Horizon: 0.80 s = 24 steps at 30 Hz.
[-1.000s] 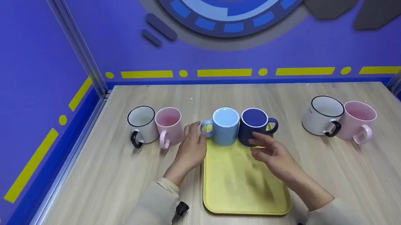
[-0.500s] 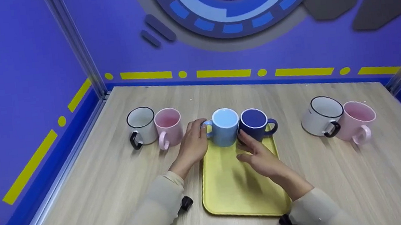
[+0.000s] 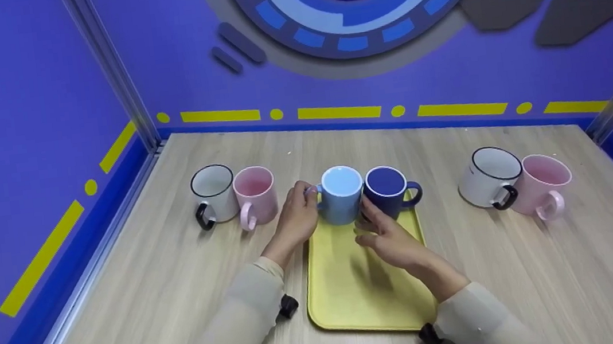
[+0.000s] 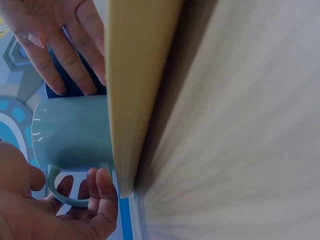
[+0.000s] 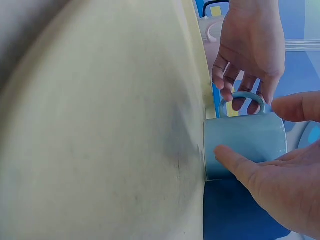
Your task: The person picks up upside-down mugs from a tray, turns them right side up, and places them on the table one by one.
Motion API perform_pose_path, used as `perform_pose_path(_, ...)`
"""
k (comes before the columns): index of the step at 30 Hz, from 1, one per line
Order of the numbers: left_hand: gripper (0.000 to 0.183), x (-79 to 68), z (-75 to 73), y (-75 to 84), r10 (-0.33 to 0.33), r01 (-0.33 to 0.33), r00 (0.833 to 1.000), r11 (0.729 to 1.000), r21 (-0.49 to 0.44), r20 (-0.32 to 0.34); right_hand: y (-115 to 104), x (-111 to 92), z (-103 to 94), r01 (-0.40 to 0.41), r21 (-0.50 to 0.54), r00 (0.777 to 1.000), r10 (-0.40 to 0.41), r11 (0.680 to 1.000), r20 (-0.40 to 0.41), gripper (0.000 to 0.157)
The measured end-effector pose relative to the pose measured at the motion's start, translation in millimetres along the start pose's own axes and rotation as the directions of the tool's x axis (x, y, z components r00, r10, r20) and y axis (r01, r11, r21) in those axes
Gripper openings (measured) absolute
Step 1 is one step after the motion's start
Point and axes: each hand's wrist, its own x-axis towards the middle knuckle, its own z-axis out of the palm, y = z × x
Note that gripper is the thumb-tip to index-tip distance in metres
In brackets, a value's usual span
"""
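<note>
A light blue mug (image 3: 341,204) and a dark blue mug (image 3: 389,197) stand upright side by side on the far end of the yellow tray (image 3: 355,299). My left hand (image 3: 296,219) holds the light blue mug by its handle (image 4: 65,200), fingers curled around it in the left wrist view. My right hand (image 3: 395,242) reaches in from the front with its fingers extended. Its fingertips lie by the line where the two mugs meet, and they overlap both mugs in the wrist views. The right palm holds nothing.
To the left stand a black-rimmed white mug (image 3: 215,197) and a pink mug (image 3: 256,195). Another white mug (image 3: 489,177) and pink mug (image 3: 539,186) stand at the right. Blue panels (image 3: 17,112) wall the wooden table (image 3: 143,306) at the back and sides.
My right hand has moved left, from in front of the dark blue mug to the seam between both mugs. My left hand has closed in on the light blue mug's handle.
</note>
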Motion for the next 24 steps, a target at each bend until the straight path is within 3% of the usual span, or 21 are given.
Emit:
perform_pose_path(7, 0.023, 2.2, -1.7, -0.5, -0.007, 0.007, 0.999, 1.0, 0.011, 0.054, 0.1, -0.5, 0.0, -0.008, -0.003, 1.0, 0.008, 1.0, 0.007, 0.088)
perform_pose_path(15, 0.024, 1.9, -3.1, -2.9, -0.013, 0.02, 0.993, 0.998, -0.063, 0.117, 0.5, -1.6, -1.5, -0.004, 0.013, 1.0, 0.004, 1.0, 0.013, 0.087)
perform_pose_path(24, 0.026, -4.0, -6.3, -0.6, 0.011, -0.008, 0.989, 1.0, -0.024, 0.15, 0.3, -3.4, -0.7, 0.002, 0.036, 1.0, -0.003, 0.999, 0.008, 0.087)
